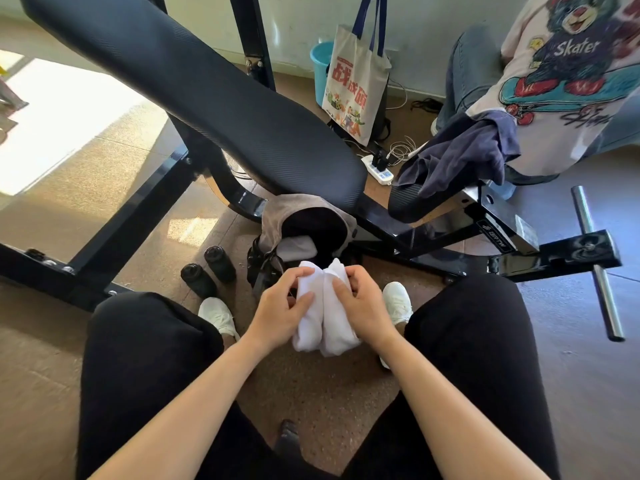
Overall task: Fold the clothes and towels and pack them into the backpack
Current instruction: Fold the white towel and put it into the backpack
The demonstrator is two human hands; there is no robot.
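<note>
Where the two hands meet: a white folded cloth [329,327], doubled into two soft lobes, is held in the air between the knees, above the floor.
Left hand [280,306]: its fingers [294,277] curl over the top of the left lobe and the thumb presses on its front, so the hand grips the cloth.
Right hand [363,304]: its fingers [356,277] curl over the right lobe with the thumb on the middle crease, also gripping.
Backpack [304,220]: grey with a dark lining, it stands on the floor under the weight bench [207,98], its mouth open towards the person. It is just beyond the cloth; whether the two touch cannot be told.
Inside the backpack: a pale folded piece [296,249] lies near the front of the opening.
Navy garment [464,154]: crumpled and draped over the small seat pad of the weight bench, to the right, well apart from the backpack.
Black bottles [207,271]: two, on the floor just left of the backpack.
White shoes [218,315]: one on each side of the hands, below the black trousers.
By the wall: a printed tote bag [353,81], a blue bucket [320,64] behind it, and a white power strip [377,169] on the floor.
Upper right: another person in a printed shirt [561,64] and jeans.
</note>
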